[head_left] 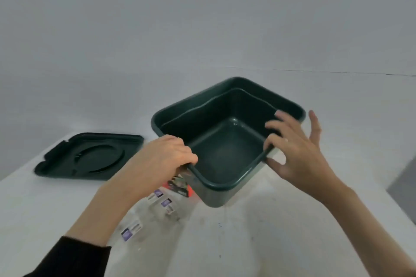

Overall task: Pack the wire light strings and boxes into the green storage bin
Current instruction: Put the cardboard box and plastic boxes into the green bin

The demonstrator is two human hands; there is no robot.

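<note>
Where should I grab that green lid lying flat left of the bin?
Pinch the lid by its right edge, the side nearest the bin, sliding fingers in from the right. It lies flat on the table, so probably only the thin outer rim offers purchase; the round recess in the middle gives nothing to hold.

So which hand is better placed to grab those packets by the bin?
Probably the left hand: it grips the rim of the bin right above the packets, which lie under its wrist. The right hand, open, is across the bin from them.
</note>
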